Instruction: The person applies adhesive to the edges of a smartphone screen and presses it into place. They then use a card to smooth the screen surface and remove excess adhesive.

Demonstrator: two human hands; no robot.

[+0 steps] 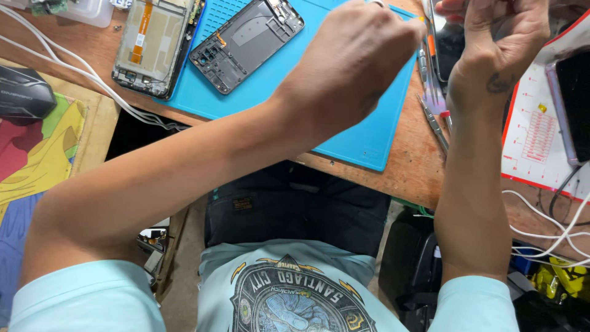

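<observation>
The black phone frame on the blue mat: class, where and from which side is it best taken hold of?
Probably by its long side edges, coming from above: the black phone frame lies flat and open-faced on the blue mat, with bare mat along both long edges and parts clustered at its ends.

A single camera is riding on the person's head and looking steeply down past the chest and lap toward the front edge of a wooden workbench (418,166). It is sitting close: both forearms are filling the middle of the picture, and the left hand (356,55) and right hand (501,37) are reaching the top edge, the right one partly cut off. The view is facing forward and down, so the blue work mat (276,80) is lying at the top, the shirt at the bottom. A mouse pad (37,154) is showing at the left border. No second view is sharing the scene.
</observation>
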